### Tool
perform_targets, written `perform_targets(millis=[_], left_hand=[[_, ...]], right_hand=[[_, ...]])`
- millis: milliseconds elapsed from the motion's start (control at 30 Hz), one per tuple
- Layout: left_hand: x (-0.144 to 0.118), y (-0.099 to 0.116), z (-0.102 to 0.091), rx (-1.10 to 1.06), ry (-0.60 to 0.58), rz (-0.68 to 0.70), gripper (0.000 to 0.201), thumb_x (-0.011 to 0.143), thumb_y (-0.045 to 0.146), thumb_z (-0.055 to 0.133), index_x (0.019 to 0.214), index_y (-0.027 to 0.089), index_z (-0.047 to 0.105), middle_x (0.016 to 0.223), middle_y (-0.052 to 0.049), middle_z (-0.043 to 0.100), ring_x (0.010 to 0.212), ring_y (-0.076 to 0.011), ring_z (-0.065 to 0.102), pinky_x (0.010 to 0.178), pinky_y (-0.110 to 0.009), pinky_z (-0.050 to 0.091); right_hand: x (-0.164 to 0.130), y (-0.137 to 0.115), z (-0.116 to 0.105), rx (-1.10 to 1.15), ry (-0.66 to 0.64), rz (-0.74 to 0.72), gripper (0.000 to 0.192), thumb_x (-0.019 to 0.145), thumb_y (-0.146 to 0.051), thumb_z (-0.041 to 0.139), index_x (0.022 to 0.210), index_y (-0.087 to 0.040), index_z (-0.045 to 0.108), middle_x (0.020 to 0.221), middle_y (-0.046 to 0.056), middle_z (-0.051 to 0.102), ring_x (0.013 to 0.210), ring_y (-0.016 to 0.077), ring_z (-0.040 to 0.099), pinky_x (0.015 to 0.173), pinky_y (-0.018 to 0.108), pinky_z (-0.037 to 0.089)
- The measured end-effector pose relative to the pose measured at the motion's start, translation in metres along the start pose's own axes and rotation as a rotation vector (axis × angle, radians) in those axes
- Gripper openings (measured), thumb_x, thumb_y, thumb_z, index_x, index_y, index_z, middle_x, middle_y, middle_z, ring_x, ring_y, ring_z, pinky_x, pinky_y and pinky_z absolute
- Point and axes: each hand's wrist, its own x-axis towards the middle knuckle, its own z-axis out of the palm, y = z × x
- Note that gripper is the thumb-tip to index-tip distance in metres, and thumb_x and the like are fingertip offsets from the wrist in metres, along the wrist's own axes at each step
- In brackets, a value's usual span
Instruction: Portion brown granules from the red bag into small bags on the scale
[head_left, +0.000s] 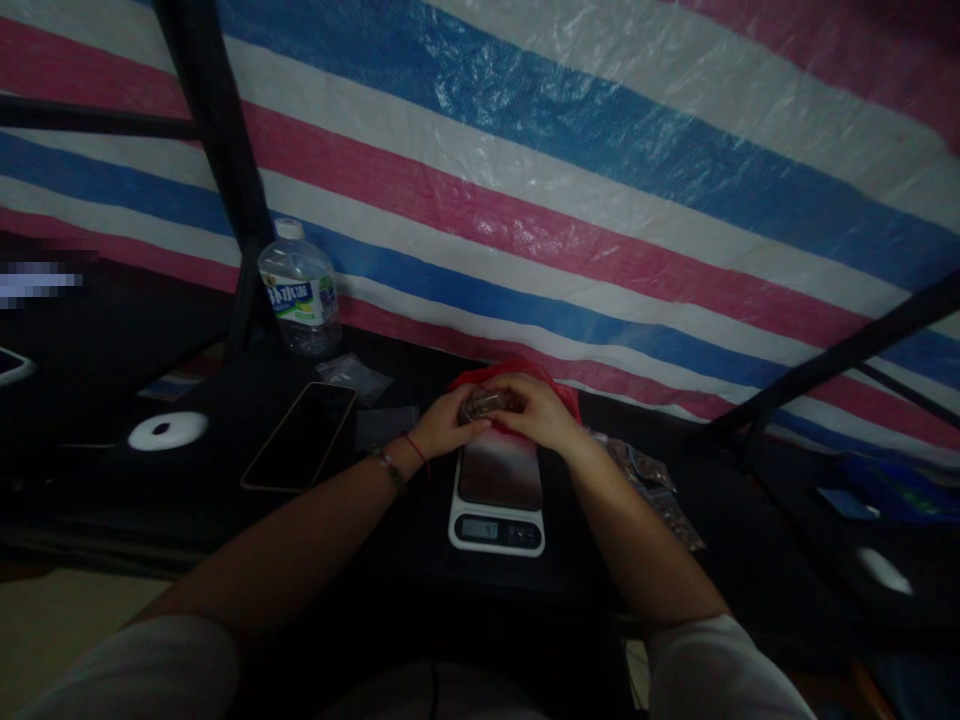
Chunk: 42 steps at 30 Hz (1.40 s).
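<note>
Both my hands meet at the back of a white digital kitchen scale (496, 540), whose display is lit but too dim to read. Between them is a small clear plastic bag (486, 402) with brownish contents I cannot make out. My left hand (444, 424) curls around its left side, and my right hand (541, 408) has its fingers closed on the right side. A red plastic bag (566, 397) lies just behind, partly hidden by my hands. Right of the scale, several small filled clear bags (671, 510) lie by my right forearm.
Left of the scale are a phone (301, 437), empty clear bags (352, 378), a large plastic bottle (301, 290) and a white round object (168, 431). Behind the black table hangs a striped tarpaulin (525, 220) with dark metal posts (214, 120).
</note>
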Motion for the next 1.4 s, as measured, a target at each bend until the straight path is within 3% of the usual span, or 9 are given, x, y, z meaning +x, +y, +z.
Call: perform_targets(millis=[133,367,500,667,833,933,1033,1167,1400], left_hand=[[0.0,0.0,0.003,-0.073,0.074,0.011,0.051,0.079,0.047,0.061,0.118,0.015,0.051,0.108,-0.01,0.063,0.099,-0.0245,0.061,0.084,-0.035,0.047],[-0.001,0.0,0.004,-0.181,0.108,0.003,0.037,0.081,0.045,0.06,0.103,0.016,0.055,0.095,-0.006,0.063,0.085,-0.0186,0.06,0.078,-0.031,0.047],[0.003,-0.001,0.003,-0.278,0.179,-0.068,0.034,0.077,0.045,0.063,0.093,0.016,0.057,0.086,-0.004,0.062,0.081,-0.0167,0.058,0.077,-0.03,0.046],[0.009,-0.004,0.001,-0.673,0.417,-0.301,0.037,0.07,0.046,0.069,0.092,0.017,0.059,0.087,-0.003,0.064,0.079,-0.0155,0.06,0.079,-0.03,0.046],[0.007,0.001,-0.006,-0.938,0.211,-0.365,0.041,0.071,0.049,0.068,0.092,0.015,0.066,0.085,-0.008,0.067,0.076,-0.018,0.062,0.074,-0.033,0.049],[0.004,0.002,-0.008,-0.955,0.072,-0.353,0.042,0.071,0.05,0.067,0.096,0.015,0.069,0.085,-0.009,0.068,0.076,-0.019,0.063,0.072,-0.033,0.05],[0.002,-0.001,-0.005,-0.978,-0.007,-0.362,0.043,0.071,0.05,0.067,0.097,0.016,0.069,0.093,-0.009,0.07,0.082,-0.0203,0.065,0.074,-0.033,0.051],[-0.001,-0.007,-0.004,-0.999,-0.013,-0.393,0.045,0.072,0.053,0.067,0.102,0.019,0.068,0.1,-0.009,0.07,0.086,-0.0222,0.067,0.076,-0.035,0.052],[0.003,-0.013,-0.007,-0.919,0.145,-0.319,0.058,0.065,0.047,0.077,0.113,0.018,0.063,0.113,-0.011,0.066,0.099,-0.0243,0.064,0.086,-0.038,0.05]], right_hand=[[0.003,-0.005,-0.003,-0.037,0.001,-0.083,0.034,0.08,-0.024,0.068,0.114,-0.026,0.066,0.117,0.006,0.066,0.113,0.0224,0.058,0.099,0.041,0.044],[-0.014,0.005,0.001,-0.07,0.086,0.006,0.049,0.073,-0.014,0.066,0.121,-0.023,0.06,0.121,0.008,0.063,0.113,0.0228,0.057,0.099,0.042,0.044],[-0.033,0.013,0.007,0.089,0.174,0.123,0.047,0.071,-0.012,0.063,0.117,-0.021,0.057,0.114,0.008,0.063,0.103,0.0197,0.061,0.091,0.035,0.049],[-0.056,0.022,0.024,0.069,-0.018,0.264,0.037,0.067,-0.017,0.073,0.102,-0.02,0.062,0.102,0.004,0.065,0.094,0.0197,0.061,0.088,0.036,0.048],[-0.05,0.022,0.017,0.047,0.052,0.191,0.053,0.07,-0.026,0.076,0.12,-0.023,0.058,0.123,0.009,0.059,0.115,0.0246,0.053,0.101,0.043,0.04],[-0.029,0.013,0.006,0.036,0.119,0.037,0.039,0.083,-0.026,0.064,0.122,-0.026,0.058,0.125,0.009,0.057,0.121,0.0233,0.049,0.104,0.043,0.038],[-0.004,0.002,0.003,-0.017,0.012,-0.094,0.031,0.083,-0.025,0.065,0.114,-0.027,0.064,0.127,0.007,0.056,0.122,0.0233,0.047,0.106,0.044,0.036],[0.021,-0.002,0.0,-0.054,-0.109,-0.184,0.004,0.081,-0.024,0.067,0.084,-0.023,0.071,0.116,0.005,0.06,0.115,0.0219,0.051,0.102,0.043,0.039],[0.038,0.004,-0.008,-0.02,0.136,-0.069,0.005,0.081,-0.021,0.064,0.079,-0.021,0.069,0.113,0.007,0.06,0.11,0.0217,0.055,0.099,0.041,0.04]])
